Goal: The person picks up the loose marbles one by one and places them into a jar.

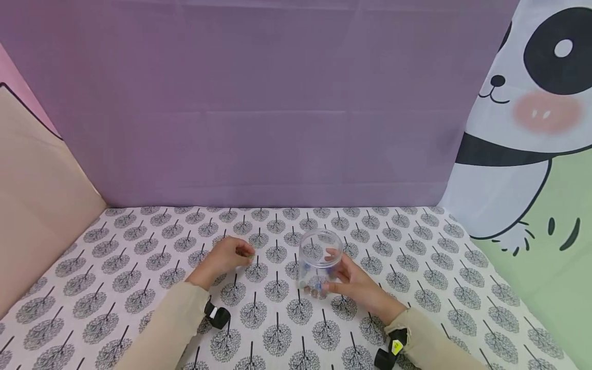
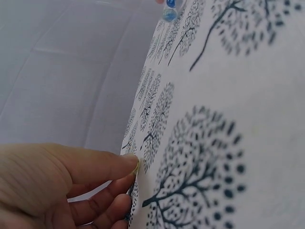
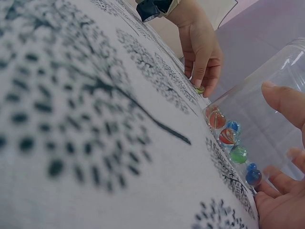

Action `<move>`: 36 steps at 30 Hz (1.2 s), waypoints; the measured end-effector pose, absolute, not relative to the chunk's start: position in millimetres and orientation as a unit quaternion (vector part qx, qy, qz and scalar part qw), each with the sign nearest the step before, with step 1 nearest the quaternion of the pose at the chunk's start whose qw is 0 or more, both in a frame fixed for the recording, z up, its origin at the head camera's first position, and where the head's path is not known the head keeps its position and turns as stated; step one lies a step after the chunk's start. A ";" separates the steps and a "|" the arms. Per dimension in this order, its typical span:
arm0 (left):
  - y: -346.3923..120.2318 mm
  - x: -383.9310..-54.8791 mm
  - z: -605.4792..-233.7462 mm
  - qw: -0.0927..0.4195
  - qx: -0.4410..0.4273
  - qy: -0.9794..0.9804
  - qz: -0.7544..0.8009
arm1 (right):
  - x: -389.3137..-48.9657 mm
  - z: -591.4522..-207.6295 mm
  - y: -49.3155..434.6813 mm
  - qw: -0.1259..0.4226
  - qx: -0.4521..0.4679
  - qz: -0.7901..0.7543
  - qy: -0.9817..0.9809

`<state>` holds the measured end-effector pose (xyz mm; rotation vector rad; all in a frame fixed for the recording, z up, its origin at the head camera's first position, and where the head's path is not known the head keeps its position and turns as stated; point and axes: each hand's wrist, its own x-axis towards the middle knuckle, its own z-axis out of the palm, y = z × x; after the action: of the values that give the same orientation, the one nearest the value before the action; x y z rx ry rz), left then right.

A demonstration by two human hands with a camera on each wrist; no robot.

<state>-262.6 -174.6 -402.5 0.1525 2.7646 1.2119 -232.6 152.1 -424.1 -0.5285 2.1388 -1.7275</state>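
My left hand is down at the tablecloth, left of a clear plastic jar. Between thumb and fingertips it pinches a small yellow-green marble, mostly covered in the left wrist view. The lidless jar stands upright on the cloth. My right hand holds it from the right, thumb in front and fingers round the far side. Several glass marbles lie on the jar's bottom, among them an orange one, a green one and a dark blue one.
A white cloth printed with dark trees covers the table. A purple curtain hangs along the back edge. On the right is a panda-printed sheet, and a beige panel closes the left side.
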 end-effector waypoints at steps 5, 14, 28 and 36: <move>-173.8 -260.5 -399.3 0.062 0.046 0.917 0.391 | -234.4 -424.6 151.7 0.175 -0.193 -0.613 0.746; -174.9 -259.7 -398.4 0.052 0.048 0.920 0.386 | -233.4 -422.8 149.5 0.171 -0.186 -0.612 0.749; -172.2 -257.6 -391.0 0.015 0.076 0.918 0.390 | -233.0 -422.7 148.0 0.174 -0.183 -0.616 0.746; -159.4 -254.9 -375.1 -0.008 0.094 0.919 0.382 | -234.7 -424.5 151.8 0.177 -0.189 -0.616 0.744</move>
<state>-254.9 -159.4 -375.1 0.2972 2.9017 1.2068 -234.7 151.8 -424.5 -0.5343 2.1052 -1.7440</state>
